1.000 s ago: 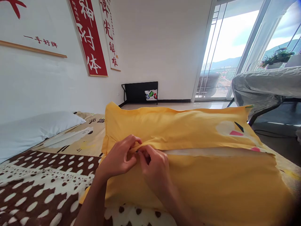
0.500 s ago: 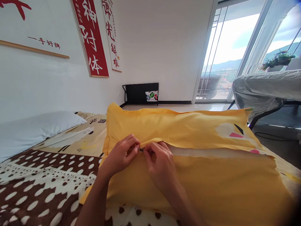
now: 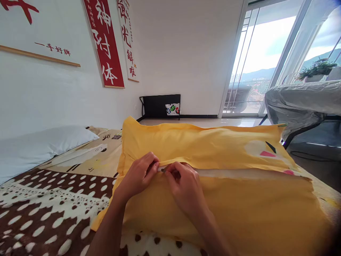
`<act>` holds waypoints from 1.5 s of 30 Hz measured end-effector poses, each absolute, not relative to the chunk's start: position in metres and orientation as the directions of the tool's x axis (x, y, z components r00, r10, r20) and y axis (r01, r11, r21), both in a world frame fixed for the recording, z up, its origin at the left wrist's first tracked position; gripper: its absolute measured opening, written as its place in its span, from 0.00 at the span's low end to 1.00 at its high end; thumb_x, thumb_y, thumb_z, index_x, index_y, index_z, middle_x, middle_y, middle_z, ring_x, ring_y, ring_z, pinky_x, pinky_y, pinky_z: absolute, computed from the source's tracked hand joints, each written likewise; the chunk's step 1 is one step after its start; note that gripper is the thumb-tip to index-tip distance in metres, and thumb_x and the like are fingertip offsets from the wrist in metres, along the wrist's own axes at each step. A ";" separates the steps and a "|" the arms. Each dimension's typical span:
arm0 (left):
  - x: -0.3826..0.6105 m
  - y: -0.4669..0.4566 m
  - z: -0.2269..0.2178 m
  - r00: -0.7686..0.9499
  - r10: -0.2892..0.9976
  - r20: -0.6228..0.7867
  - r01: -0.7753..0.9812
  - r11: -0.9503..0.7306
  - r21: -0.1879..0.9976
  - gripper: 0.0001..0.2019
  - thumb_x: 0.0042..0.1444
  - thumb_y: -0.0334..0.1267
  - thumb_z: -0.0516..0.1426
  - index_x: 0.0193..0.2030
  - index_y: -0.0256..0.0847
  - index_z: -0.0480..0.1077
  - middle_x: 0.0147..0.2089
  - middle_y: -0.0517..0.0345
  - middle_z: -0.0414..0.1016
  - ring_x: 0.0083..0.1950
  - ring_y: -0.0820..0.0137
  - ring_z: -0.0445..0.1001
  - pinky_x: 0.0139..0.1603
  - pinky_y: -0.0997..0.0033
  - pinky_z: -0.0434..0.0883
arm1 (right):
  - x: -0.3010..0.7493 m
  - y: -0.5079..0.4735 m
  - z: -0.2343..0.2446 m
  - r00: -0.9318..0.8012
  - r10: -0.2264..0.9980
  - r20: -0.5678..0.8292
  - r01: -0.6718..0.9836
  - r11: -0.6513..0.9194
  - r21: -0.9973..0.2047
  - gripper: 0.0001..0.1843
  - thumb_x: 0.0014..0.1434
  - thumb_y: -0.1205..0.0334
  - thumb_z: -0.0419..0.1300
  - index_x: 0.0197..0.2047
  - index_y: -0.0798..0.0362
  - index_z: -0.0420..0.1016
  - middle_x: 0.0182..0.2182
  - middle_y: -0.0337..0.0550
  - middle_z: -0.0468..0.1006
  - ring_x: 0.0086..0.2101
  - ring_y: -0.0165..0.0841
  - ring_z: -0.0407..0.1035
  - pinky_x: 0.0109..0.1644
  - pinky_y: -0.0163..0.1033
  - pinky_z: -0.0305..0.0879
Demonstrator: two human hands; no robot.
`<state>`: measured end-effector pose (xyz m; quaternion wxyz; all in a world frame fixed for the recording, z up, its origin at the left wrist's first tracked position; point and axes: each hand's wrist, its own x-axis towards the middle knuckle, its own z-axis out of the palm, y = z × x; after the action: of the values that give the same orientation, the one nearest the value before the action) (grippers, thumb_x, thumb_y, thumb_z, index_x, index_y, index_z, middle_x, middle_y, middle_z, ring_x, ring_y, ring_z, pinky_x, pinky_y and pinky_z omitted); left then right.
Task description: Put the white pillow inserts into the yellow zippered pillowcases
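Note:
A yellow pillowcase (image 3: 213, 206) with a pillow inside lies on the bed in front of me. Its long opening runs across the middle, and a white strip (image 3: 226, 173) shows in the gap. My left hand (image 3: 142, 172) pinches the fabric edge at the left end of this opening. Just to its right, my right hand (image 3: 183, 179) is closed, thumb and forefinger on a small dark zipper pull (image 3: 163, 170). A printed face with pink patches shows at the pillowcase's right side.
A white pillow (image 3: 48, 147) lies on the patterned bedding (image 3: 53, 206) at left. Beyond the bed, a black panel (image 3: 160, 106) leans near the wall. At right stand a plastic-covered table (image 3: 306, 96) and a sliding glass door (image 3: 255, 64).
My right hand has shifted slightly rightward with the zipper pull. My left hand stays at the fabric edge, and the view has moved a little.

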<state>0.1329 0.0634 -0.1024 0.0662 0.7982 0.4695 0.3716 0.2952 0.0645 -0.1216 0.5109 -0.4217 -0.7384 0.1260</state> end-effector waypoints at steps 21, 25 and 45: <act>0.133 0.066 -0.104 0.240 0.800 0.550 0.692 -0.538 0.480 0.08 0.64 0.36 0.45 0.32 0.42 0.58 0.30 0.65 0.61 0.31 0.75 0.60 0.34 0.72 0.58 | 0.296 0.068 -0.127 -0.277 0.529 0.802 0.537 0.778 -0.328 0.09 0.62 0.69 0.51 0.32 0.53 0.69 0.28 0.40 0.76 0.30 0.33 0.68 0.35 0.36 0.56; 0.133 0.065 -0.104 0.245 0.804 0.541 0.700 -0.533 0.475 0.08 0.64 0.37 0.45 0.32 0.42 0.58 0.30 0.65 0.62 0.31 0.74 0.60 0.34 0.71 0.58 | 0.297 0.069 -0.127 -0.289 0.486 0.825 0.544 0.792 -0.276 0.11 0.63 0.70 0.50 0.31 0.53 0.69 0.27 0.40 0.76 0.30 0.32 0.69 0.37 0.36 0.56; 0.131 0.061 -0.102 0.328 0.795 0.511 0.717 -0.562 0.413 0.05 0.54 0.31 0.53 0.34 0.43 0.58 0.33 0.64 0.64 0.32 0.74 0.61 0.33 0.72 0.58 | 0.294 0.073 -0.131 -0.206 0.556 0.805 0.555 0.744 -0.372 0.09 0.58 0.68 0.53 0.27 0.52 0.67 0.23 0.36 0.72 0.25 0.28 0.63 0.32 0.34 0.53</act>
<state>0.1309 0.0608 -0.1017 0.0561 0.8128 0.4648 0.3466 0.2942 0.0728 -0.1314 0.5184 -0.3578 -0.7767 0.0006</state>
